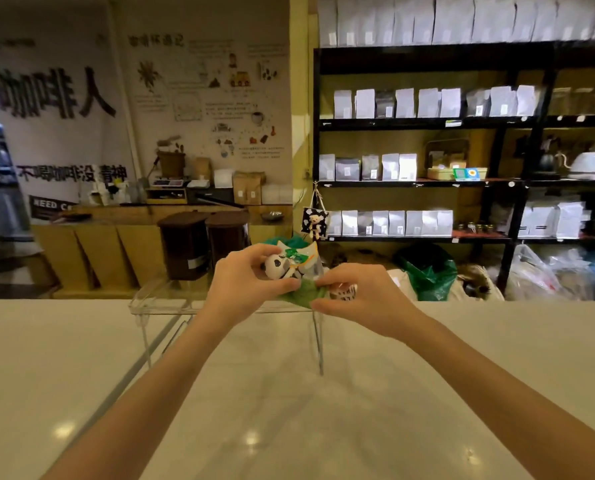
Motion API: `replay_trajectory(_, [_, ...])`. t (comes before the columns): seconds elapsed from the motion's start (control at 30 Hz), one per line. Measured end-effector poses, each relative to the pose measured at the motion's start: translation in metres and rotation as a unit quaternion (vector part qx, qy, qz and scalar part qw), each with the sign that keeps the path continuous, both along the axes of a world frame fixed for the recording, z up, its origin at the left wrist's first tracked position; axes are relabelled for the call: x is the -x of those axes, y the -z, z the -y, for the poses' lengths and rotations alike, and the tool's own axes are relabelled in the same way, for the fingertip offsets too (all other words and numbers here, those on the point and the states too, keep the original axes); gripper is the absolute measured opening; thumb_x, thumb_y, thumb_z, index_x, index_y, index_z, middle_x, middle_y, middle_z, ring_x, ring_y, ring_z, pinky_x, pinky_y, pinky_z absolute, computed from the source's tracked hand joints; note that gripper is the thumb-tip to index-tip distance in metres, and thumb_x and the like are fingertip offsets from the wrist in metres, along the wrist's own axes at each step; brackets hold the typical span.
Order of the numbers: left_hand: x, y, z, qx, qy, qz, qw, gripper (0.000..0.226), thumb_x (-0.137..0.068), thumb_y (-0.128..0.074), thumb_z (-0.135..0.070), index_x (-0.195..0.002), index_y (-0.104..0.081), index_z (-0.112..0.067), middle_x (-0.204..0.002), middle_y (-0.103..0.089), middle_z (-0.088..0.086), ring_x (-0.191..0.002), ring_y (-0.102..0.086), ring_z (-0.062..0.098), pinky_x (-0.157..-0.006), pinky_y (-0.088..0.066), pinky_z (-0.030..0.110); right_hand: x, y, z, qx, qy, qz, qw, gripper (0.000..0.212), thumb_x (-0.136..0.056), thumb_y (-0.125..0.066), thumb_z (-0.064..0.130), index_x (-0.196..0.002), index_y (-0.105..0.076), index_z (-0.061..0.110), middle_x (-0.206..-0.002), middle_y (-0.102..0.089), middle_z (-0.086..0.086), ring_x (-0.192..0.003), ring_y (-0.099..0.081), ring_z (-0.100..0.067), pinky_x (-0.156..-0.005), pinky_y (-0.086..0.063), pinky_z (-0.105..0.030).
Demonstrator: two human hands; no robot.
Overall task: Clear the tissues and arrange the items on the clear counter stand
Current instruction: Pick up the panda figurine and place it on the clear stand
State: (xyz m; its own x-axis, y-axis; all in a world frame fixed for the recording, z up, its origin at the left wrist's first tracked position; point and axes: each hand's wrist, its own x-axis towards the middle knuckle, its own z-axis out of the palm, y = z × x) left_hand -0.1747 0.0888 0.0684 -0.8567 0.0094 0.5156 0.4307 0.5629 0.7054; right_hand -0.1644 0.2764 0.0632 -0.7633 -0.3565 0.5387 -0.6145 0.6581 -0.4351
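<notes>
Wall banner (57, 95) reads "咖啡人"; black sign (48, 205) reads "NEED".

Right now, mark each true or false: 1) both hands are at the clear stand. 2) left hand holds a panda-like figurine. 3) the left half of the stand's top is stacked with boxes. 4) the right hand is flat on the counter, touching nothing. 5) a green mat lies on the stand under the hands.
1) True. The left hand and right hand meet over the clear stand.
2) True. It grips the black-and-white figurine.
3) False. That half of the stand's top is bare.
4) False. The right hand pinches the edge of the green mat, beside a small black-and-white cup.
5) True. The green mat lies on the stand's right part.
</notes>
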Motion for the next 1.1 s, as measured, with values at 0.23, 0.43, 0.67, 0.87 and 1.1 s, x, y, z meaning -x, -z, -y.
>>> replay_trajectory(0.23, [0.047, 0.004, -0.004, 0.009, -0.092, 0.032, 0.995, 0.056, -0.06, -0.081, -0.034, -0.111, -0.065, -0.017, -0.104, -0.069, 0.005, -0.084, -0.063, 0.015, -0.074, -0.052, 0.026, 0.067, -0.006, 0.003, -0.105, 0.001, 0.067, 0.992, 0.039, -0.08, -0.065, 0.035, -0.117, -0.062, 0.022, -0.122, -0.061, -0.001, -0.094, -0.044, -0.007, -0.065, -0.034, -0.015])
replay_trajectory(0.43, [0.072, 0.024, -0.01, 0.002, -0.11, 0.068, 0.992, 0.058, -0.058, -0.08, -0.041, -0.108, -0.066, -0.015, -0.102, -0.071, 0.006, -0.085, -0.065, 0.015, -0.069, -0.055, 0.024, 0.098, 0.001, 0.0, -0.171, -0.005, 0.104, 0.98, 0.037, -0.084, -0.061, 0.033, -0.119, -0.061, 0.021, -0.124, -0.059, -0.005, -0.109, -0.048, -0.02, -0.083, -0.038, -0.03])
replay_trajectory(0.67, [0.083, 0.024, -0.013, 0.021, -0.11, 0.069, 0.991, 0.054, -0.063, -0.079, -0.036, -0.109, -0.065, -0.012, -0.103, -0.071, 0.005, -0.081, -0.059, 0.011, -0.063, -0.045, 0.017, 0.106, 0.001, 0.004, -0.194, -0.003, 0.079, 0.978, 0.026, -0.083, -0.061, 0.031, -0.107, -0.068, 0.022, -0.111, -0.065, -0.005, -0.103, -0.053, -0.021, -0.091, -0.044, -0.041])
replay_trajectory(0.87, [0.089, 0.024, -0.016, 0.032, -0.095, 0.069, 0.993, 0.055, -0.068, -0.076, -0.033, -0.117, -0.059, -0.013, -0.112, -0.066, 0.006, -0.084, -0.053, 0.011, -0.07, -0.04, 0.023, 0.107, -0.002, 0.005, -0.213, 0.011, 0.068, 0.975, 0.027, -0.084, -0.06, 0.031, -0.107, -0.068, 0.02, -0.108, -0.065, -0.006, -0.103, -0.051, -0.022, -0.091, -0.041, -0.04])
replay_trajectory(1.1, [0.09, 0.027, -0.019, 0.05, -0.089, 0.06, 0.993, 0.056, -0.072, -0.073, -0.035, -0.121, -0.055, -0.013, -0.116, -0.064, 0.006, -0.083, -0.05, 0.01, -0.07, -0.039, 0.02, 0.105, -0.002, 0.008, -0.223, 0.036, 0.073, 0.971, 0.026, -0.086, -0.057, 0.027, -0.108, -0.068, 0.018, -0.111, -0.065, -0.007, -0.106, -0.047, -0.021, -0.085, -0.04, -0.037])
